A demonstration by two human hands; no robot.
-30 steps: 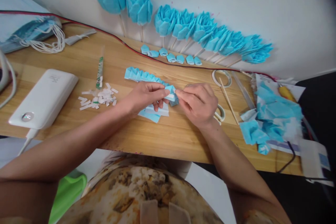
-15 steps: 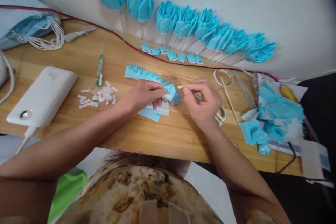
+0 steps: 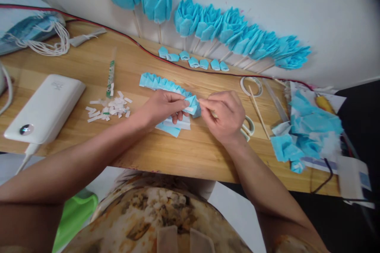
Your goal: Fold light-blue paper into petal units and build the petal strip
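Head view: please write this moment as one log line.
left hand: pinching folded blue paper strip | right hand: fingers at its end | nearby: white scraps

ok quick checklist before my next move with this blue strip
1. left hand pinching the end of the pleated blue strip: ok
2. right hand pinched at that same end, touching it: ok
3. small white slip at the strip's end, by the left thumb, stuck down flat: cannot tell
4. rest of the strip lying on the table, pleats intact: ok
5. pile of white slips lying on the table left of the left hand: ok
6. scissors clear of the right hand: not ok, partly under it
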